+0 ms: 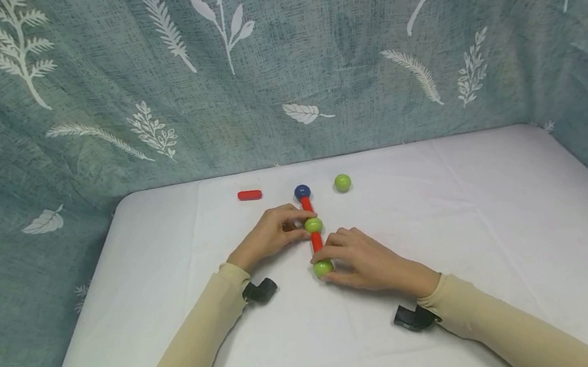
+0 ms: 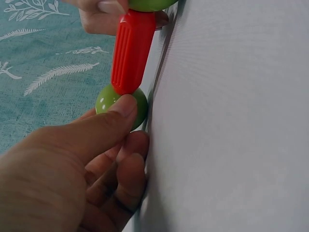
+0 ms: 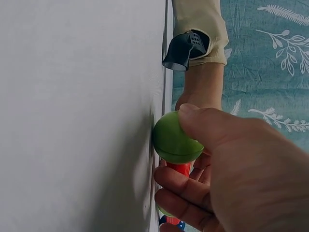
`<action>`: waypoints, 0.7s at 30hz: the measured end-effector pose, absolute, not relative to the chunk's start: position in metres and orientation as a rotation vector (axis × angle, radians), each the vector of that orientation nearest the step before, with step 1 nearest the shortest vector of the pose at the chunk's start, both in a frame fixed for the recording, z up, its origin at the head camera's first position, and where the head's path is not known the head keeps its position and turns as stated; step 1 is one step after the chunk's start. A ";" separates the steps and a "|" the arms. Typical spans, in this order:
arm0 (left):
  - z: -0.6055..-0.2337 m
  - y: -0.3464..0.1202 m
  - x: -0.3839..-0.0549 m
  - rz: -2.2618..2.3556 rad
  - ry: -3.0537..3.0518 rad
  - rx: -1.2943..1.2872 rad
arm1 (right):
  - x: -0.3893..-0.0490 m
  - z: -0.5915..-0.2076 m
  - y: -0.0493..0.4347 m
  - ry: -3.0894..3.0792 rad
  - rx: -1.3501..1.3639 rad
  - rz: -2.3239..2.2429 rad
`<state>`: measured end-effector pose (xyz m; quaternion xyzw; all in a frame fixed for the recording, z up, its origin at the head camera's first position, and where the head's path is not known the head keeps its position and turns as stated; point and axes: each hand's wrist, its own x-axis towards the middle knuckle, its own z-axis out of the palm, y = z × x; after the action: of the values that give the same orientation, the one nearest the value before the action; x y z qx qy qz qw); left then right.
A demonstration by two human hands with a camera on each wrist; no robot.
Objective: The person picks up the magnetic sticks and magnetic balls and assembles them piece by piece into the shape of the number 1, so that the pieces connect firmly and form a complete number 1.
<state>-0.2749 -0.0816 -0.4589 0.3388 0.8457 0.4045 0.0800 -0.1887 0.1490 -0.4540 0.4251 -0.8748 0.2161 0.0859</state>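
Observation:
A chain of balls and red rods lies on the white table, running from a blue ball [image 1: 302, 192] at the far end toward the near side. One red rod [image 1: 306, 204] joins the blue ball to a middle green ball [image 1: 313, 225]. A second red rod [image 2: 133, 53] links that ball to the near green ball [image 3: 176, 137]. My left hand [image 1: 272, 231] pinches the middle green ball between thumb and fingers. With thumb and fingers, my right hand [image 1: 360, 262] grips the near green ball; its fingers partly cover the rod beside it.
A loose red rod [image 1: 249, 195] lies at the back left of the chain, and a loose green ball [image 1: 343, 183] at its back right. The white table [image 1: 506, 228] backs onto a hanging leaf-patterned cloth [image 1: 346, 74]. Each wrist carries a black camera.

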 end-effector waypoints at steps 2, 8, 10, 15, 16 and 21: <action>-0.459 -0.081 -0.275 1.208 2.530 1.015 | -0.189 -0.454 0.149 -2.618 1.271 0.664; -0.459 -0.082 -0.275 1.211 2.529 1.023 | -0.188 -0.453 0.150 -2.628 1.285 0.707; -0.459 -0.082 -0.276 1.210 2.528 1.020 | -0.188 -0.452 0.150 -2.627 1.289 0.717; -0.459 -0.082 -0.276 1.207 2.525 1.014 | -0.188 -0.452 0.149 -2.630 1.294 0.744; -0.460 -0.082 -0.276 1.207 2.524 1.015 | -0.188 -0.452 0.149 -2.630 1.295 0.748; -0.460 -0.082 -0.276 1.209 2.525 1.024 | -0.189 -0.453 0.149 -2.618 1.306 0.764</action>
<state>-0.2758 -0.0822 -0.4596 0.3424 0.8444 0.4041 0.0802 -0.1885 0.1493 -0.4527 0.4312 -0.8643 0.2522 0.0590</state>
